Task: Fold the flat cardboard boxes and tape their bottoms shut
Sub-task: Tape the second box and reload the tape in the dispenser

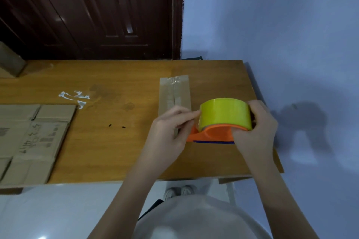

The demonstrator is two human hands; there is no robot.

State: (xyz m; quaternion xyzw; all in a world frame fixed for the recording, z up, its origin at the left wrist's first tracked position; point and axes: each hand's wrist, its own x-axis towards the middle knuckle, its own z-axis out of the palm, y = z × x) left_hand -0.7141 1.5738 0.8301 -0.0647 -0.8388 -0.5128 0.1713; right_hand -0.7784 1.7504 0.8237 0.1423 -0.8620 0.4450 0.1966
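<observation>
At nine o'clock on the desk [108,151] we saw the flat cardboard boxes [33,141] stacked and not yet folded, with scraps of clear tape residue [74,98] stuck to the wood just beyond them toward ten o'clock. Moving toward the centre, at one o'clock, a folded box [174,93] lay with its seam already taped along its length. Our left hand [171,128] pinched at the edge of the yellow tape roll [225,112], thumb and forefinger pressed together, apparently picking at the free end, though we could not see that end itself. At three o'clock our right hand [254,128] curled round the back of the roll and its orange dispenser [211,134], steadying it. We judged the risks to be that the tape end might split or stick back onto the roll if peeled at an angle, and that a hard pull could jerk the dispenser loose from a one-handed hold.
</observation>
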